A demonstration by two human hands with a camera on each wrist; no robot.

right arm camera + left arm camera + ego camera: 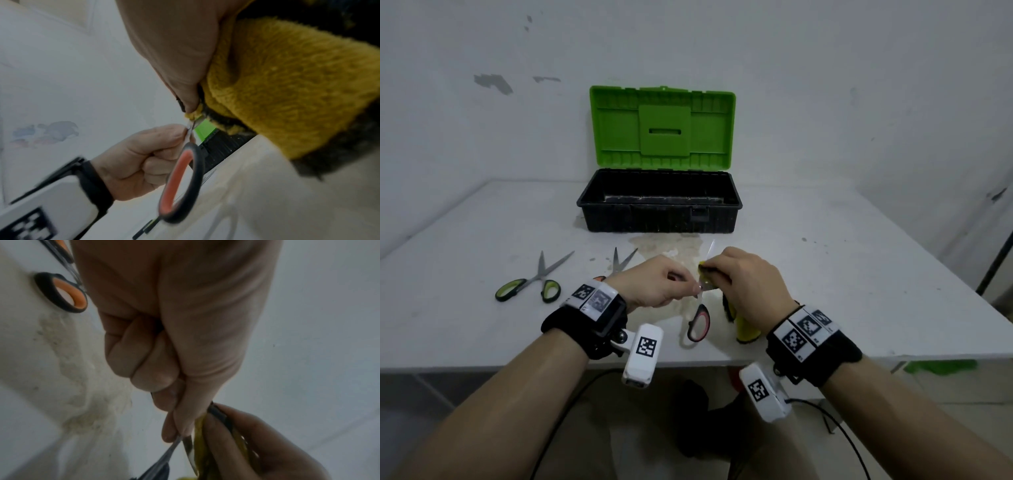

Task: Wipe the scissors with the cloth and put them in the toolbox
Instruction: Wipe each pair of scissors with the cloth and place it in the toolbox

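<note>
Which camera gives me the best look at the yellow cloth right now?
Right wrist: the yellow cloth fills the frame, folded over the blade. Head view shows only its ends around the right hand; left wrist shows a thin strip.

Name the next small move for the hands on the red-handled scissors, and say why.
Probably slide the right hand, with the yellow cloth folded over the blade, outward toward the tip. The left hand pinches the red-handled scissors near the pivot, steadying them, and the bare blade tip pokes out beyond the cloth. The toolbox stands open for afterwards.
</note>
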